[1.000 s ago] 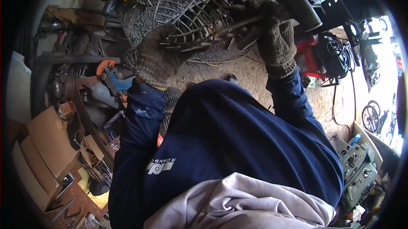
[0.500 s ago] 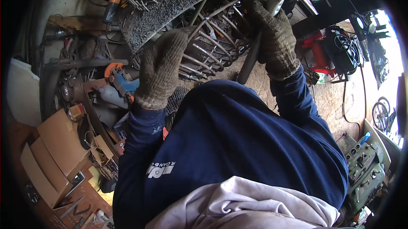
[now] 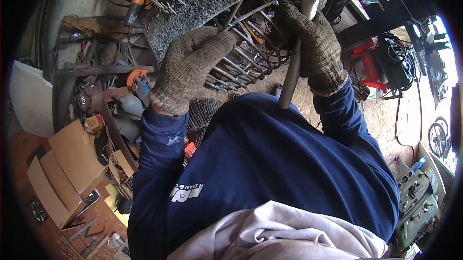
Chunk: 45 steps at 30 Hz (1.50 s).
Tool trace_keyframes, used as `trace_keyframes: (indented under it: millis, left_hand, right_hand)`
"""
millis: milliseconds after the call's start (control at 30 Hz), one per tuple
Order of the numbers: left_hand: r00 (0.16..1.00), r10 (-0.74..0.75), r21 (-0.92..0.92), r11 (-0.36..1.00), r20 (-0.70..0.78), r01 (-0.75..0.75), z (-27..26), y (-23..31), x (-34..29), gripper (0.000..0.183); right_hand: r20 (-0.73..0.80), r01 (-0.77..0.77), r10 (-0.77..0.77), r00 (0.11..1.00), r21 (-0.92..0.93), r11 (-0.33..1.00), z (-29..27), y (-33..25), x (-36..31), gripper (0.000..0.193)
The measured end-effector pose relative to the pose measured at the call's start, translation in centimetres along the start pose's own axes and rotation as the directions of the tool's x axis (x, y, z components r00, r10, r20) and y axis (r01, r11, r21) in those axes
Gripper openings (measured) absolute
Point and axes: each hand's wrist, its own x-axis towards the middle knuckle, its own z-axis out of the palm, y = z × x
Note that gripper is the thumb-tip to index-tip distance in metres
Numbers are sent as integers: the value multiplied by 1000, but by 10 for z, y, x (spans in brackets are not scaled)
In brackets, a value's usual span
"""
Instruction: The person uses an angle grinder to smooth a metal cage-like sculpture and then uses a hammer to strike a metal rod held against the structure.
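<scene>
Curved-bar rack (image 3: 241, 67), held beyond the near edge of the grit-strewn surface (image 3: 185, 14); hammer (image 3: 292, 69) alongside.
Left hand (image 3: 188, 62), gloved: fingers narrowed on a bar at the rack's left end, undersides hidden. Right hand (image 3: 320, 50), gloved: fingers wrapped around the hammer's handle just below its head, at the rack's right end. Change, over the past second: rack lowered from across the surface, exposing the grit; hammer turned, its handle now slanting toward the person's body. Bearing on the work, as judged: left hand steadies the rack, right hand keeps the hammer ready. Also listed: orange angle grinder (image 3: 138, 4), by the surface's left edge.
</scene>
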Motion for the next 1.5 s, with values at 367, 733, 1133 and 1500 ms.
trace_keyframes:
  millis: [367,733,1133,1500]
  left_hand:
    - [899,428,462,782,89,-418,-11,-17,3,35]
    - [574,818,843,284,36,-457,-18,-43,-4,22]
    - [467,871,931,30,154,-363,-38,-49,-8,19]
    - [565,821,826,371,-80,-423,-49,-43,-10,12]
  right_hand:
    - [53,-263,259,964,313,913,-3,-5,2,35]
    - [164,231,-170,972,-513,827,12,16,-12,51]
    - [330,408,-263,907,-528,745,42,6,-40,46]
    - [358,222,-53,932,-450,865,47,-6,-29,56]
